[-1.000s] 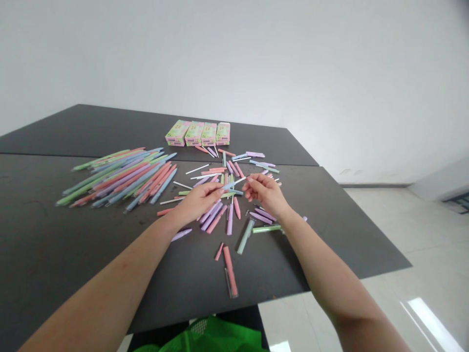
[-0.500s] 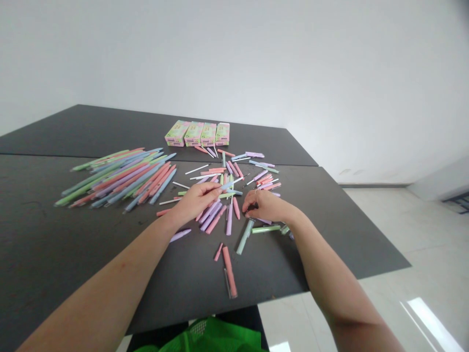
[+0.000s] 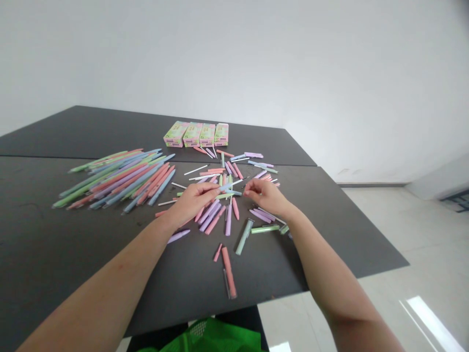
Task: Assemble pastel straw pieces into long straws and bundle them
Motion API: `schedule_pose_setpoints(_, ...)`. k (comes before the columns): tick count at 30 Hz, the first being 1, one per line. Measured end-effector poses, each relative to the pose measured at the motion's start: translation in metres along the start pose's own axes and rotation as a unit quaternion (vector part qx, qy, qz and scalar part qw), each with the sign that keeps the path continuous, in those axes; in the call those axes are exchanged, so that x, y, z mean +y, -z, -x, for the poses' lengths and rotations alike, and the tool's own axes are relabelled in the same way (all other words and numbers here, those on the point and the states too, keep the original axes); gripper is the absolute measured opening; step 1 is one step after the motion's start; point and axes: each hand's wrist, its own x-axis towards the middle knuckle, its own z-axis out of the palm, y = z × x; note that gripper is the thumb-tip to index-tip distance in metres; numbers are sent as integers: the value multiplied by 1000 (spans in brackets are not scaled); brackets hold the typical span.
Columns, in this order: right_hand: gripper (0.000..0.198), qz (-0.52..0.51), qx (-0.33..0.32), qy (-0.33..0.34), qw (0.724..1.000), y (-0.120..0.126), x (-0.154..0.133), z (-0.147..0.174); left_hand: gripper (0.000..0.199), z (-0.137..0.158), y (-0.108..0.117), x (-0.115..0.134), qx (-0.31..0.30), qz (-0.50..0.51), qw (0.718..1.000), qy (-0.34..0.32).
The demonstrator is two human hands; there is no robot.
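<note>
My left hand [image 3: 198, 199] pinches a light blue pen barrel [image 3: 224, 187], and a white refill [image 3: 237, 182] sticks out of it toward the right. Just beyond the refill's dark tip is my right hand [image 3: 266, 195], its fingers curled together; whatever is between them is hidden. Loose purple and pink barrels [image 3: 214, 218] lie below the left hand. Under the right wrist are short purple pieces [image 3: 261, 215], a green barrel [image 3: 265, 229] and a grey-green barrel [image 3: 244, 237]. A red barrel [image 3: 229, 271] with a clear clip lies nearest me, beside a small red tip piece [image 3: 217, 253].
A large pile of whole pastel pens [image 3: 120, 178] covers the left part of the dark table [image 3: 176, 283]. Several green and pink boxes [image 3: 196, 134] stand in a row at the back. More refills and pen parts [image 3: 252, 155] lie scattered behind my hands.
My right hand has risen slightly from above the grey-green barrel toward the refill tip, uncovering the purple pieces. My left hand keeps the blue barrel in nearly the same spot.
</note>
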Motion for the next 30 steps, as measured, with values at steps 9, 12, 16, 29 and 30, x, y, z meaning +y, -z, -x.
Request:
schedule_pose_setpoints(9, 20, -271, 147, -12, 951, 9, -7, -2, 29, 1, 1, 2, 2, -6, 1000, -13)
schedule_pose_setpoints(12, 21, -262, 141, -11, 955, 7, -9, -1, 29, 1, 1, 1, 2, -12, 1000, -2)
schedule_pose_setpoints(16, 21, -251, 136, -3, 958, 7, -8, -2, 27, 2, 1, 1, 0, -18, 1000, 1)
schedule_pose_setpoints(29, 22, -223, 109, 15, 969, 6, -8, 0, 29, -1, 2, -6, -8, -13, 1000, 9)
schedule_pose_setpoints(30, 22, -223, 110, 15, 969, 6, -7, 0, 29, -1, 2, -6, -7, -13, 1000, 10)
